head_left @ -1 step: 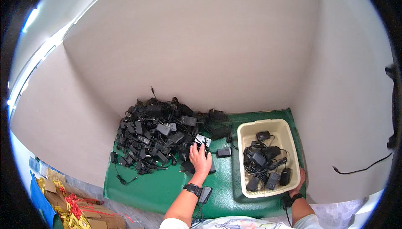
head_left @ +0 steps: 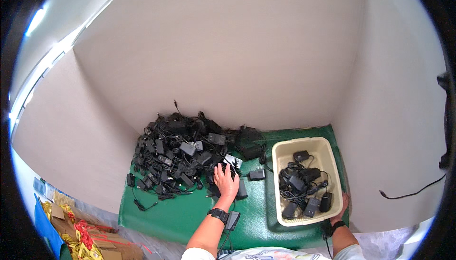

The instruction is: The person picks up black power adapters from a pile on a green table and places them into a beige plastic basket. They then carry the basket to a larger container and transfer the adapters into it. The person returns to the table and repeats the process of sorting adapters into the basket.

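Observation:
My left hand (head_left: 226, 184) reaches over the right edge of a heap of black power adapters (head_left: 178, 158) with tangled cables. Its fingers are spread, and black adapters lie just under and beside them. Near its fingertips is a whitish adapter (head_left: 232, 160), and a single dark adapter (head_left: 257, 174) lies to its right. A cream plastic basket (head_left: 281, 148) stands on the right, holding several black adapters (head_left: 295, 182) and their cords. My right hand (head_left: 345, 203) is against the basket's outer right side; its fingers are mostly hidden there.
Everything stands on a green tabletop (head_left: 190, 217) with pale panels (head_left: 228, 60) at the back and sides. Another adapter (head_left: 232, 221) lies beside my left wrist. A loose cable (head_left: 411, 196) hangs at the right wall. Cardboard with red and yellow strips (head_left: 85, 236) is at lower left.
The scene has shifted very slightly to the right in the picture. My left hand stays over the heap's edge with fingers spread, and my right hand stays at the basket's side.

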Motion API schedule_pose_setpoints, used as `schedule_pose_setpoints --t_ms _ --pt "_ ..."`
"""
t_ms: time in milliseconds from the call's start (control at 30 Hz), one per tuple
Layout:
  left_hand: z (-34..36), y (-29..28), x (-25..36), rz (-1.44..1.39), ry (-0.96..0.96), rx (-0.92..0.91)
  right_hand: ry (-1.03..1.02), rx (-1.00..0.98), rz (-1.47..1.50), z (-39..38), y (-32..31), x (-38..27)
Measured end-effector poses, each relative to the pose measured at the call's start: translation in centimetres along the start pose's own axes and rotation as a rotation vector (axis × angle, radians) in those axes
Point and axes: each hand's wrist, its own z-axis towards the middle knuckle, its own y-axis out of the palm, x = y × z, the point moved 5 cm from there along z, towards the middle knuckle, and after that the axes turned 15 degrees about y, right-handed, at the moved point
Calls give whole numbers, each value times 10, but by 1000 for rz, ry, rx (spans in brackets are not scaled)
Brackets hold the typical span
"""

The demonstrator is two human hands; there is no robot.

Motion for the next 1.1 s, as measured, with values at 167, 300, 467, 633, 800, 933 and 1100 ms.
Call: schedule_pose_setpoints --t_ms 167,300,467,633,800,933,1100 --pt "7 22 -12 -329 166 -466 85 -222 773 9 11 1" --pt "52 -45 -39 -171 326 148 133 -320 1238 5 18 -1" --pt "99 -91 -133 68 -29 141 179 -170 990 -6 16 1" --pt "100 -55 -148 177 -89 -121 78 47 377 -7 9 -8" --pt "102 -60 -161 -15 -44 91 63 101 195 -4 5 -13" --pt "112 -102 -186 -890 -430 366 56 124 104 -4 0 -16" --pt "122 -171 -142 -1277 -302 469 52 153 12 -4 -4 -21"
